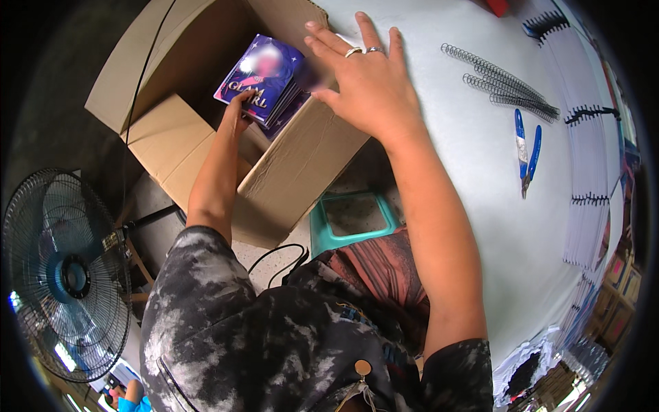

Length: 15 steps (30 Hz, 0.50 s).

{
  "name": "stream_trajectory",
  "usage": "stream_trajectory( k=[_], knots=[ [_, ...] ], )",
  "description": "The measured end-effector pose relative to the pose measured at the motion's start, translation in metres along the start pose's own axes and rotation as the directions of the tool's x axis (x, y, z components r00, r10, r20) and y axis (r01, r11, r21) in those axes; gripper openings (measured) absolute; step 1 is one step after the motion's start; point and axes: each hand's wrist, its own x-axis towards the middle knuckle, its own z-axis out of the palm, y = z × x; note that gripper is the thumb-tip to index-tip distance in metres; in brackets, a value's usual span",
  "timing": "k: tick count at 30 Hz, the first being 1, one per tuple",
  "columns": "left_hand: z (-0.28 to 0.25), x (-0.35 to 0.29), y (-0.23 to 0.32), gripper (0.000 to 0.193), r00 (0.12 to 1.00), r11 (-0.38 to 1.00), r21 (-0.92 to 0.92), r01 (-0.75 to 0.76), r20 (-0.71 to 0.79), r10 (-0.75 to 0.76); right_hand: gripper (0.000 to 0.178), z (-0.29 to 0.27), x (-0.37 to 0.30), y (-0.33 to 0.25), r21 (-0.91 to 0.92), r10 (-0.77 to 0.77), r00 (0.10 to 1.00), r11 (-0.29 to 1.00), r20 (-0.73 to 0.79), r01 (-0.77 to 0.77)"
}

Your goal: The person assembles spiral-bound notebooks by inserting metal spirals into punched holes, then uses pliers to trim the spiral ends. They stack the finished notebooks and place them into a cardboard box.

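Observation:
My left hand (241, 110) reaches into an open cardboard box (288, 172), its thumb on the cover of a small stack of purple notebooks (264, 75). Its other fingers are mostly hidden beneath the stack. Further purple notebooks (288, 115) show partly below and beside the held ones. My right hand (371, 86) is over the box's right edge and the white tabletop, with its fingers spread and two rings on them. Nothing is in its grasp.
On the white table (473, 158) lie black spiral binding coils (501, 84) and blue-handled cutting pliers (526, 151). Stacks of coil-bound white paper (587, 158) line the right side. A black fan (68, 275) stands at left; a turquoise stool (353, 213) sits below the box.

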Motion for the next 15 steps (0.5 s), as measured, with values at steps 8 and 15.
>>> stream_trajectory(
  k=[8,15],
  knots=[
    [-0.016,0.011,-0.016,0.017,0.999,0.993,-0.116,0.030,0.013,-0.029,0.057,-0.001,0.001,-0.003,0.012,-0.005,1.000,1.000,0.000,0.005],
    [-0.006,0.004,-0.020,0.022,0.999,0.989,-0.145,0.038,0.014,-0.037,0.057,-0.001,0.001,-0.001,0.016,0.002,1.000,1.000,0.005,-0.002]
  ],
)
